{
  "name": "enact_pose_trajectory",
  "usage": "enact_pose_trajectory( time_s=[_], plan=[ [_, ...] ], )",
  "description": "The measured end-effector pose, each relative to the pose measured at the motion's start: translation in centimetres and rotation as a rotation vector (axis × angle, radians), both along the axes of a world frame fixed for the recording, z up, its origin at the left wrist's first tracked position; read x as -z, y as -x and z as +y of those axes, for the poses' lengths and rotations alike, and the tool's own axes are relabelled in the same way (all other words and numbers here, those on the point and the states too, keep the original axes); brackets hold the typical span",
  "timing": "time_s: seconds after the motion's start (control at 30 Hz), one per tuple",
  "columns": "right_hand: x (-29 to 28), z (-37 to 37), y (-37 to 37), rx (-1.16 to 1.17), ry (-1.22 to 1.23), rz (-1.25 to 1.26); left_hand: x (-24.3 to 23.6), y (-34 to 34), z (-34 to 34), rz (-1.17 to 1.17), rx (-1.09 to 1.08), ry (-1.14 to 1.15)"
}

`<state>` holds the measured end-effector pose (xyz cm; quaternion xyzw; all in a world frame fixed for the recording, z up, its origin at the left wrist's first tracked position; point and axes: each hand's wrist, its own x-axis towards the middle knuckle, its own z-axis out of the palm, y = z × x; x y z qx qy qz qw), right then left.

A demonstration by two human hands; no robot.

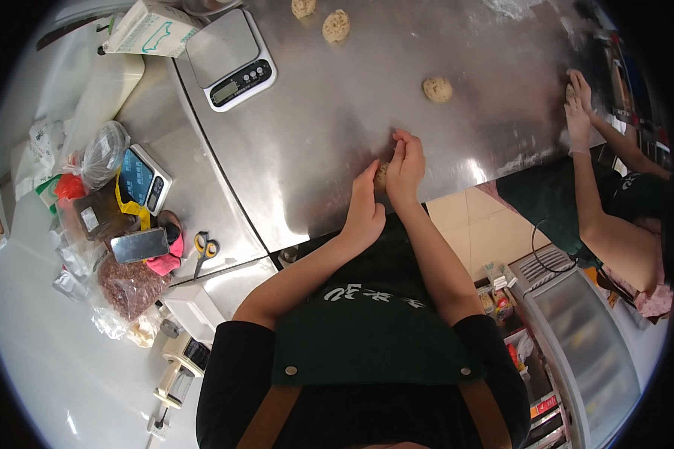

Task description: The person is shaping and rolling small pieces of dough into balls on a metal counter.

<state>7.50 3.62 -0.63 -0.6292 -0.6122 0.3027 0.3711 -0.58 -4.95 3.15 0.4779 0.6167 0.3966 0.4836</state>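
Observation:
My left hand (pixel 365 203) and my right hand (pixel 405 166) are cupped around a speckled dough ball (pixel 381 175) on the steel table (pixel 337 112), near its front edge. The dough shows only as a sliver between the two palms. Another shaped dough ball (pixel 437 89) lies farther out on the table, to the right. Two more dough balls (pixel 335 25) sit at the far edge.
A silver scale (pixel 231 57) and a carton (pixel 151 28) stand at the far left. A blue scale (pixel 144 178), scissors (pixel 205 248), a phone (pixel 139 245) and bags of ingredients (pixel 127 284) crowd the left counter. A co-worker's gloved hands (pixel 578 105) work at the table's right end.

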Motion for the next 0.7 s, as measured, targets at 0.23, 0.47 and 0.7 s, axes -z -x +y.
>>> enact_pose_trajectory(
  time_s=[0.23, 0.47, 0.7],
  plan=[
    [0.3, -0.5, -0.8, -0.007, -0.052, -0.207, 0.6, -1.1, -1.2, 0.213, -0.039, -0.067],
    [-0.5, -0.3, -2.9, 0.112, 0.225, 0.285, 4.4, -0.7, 0.2, 0.554, 0.113, -0.264],
    [-3.6, 1.0, -6.9, -0.372, 0.426, 0.524, -0.8, 2.9, 4.2, -0.283, -0.024, 0.128]
  ],
)
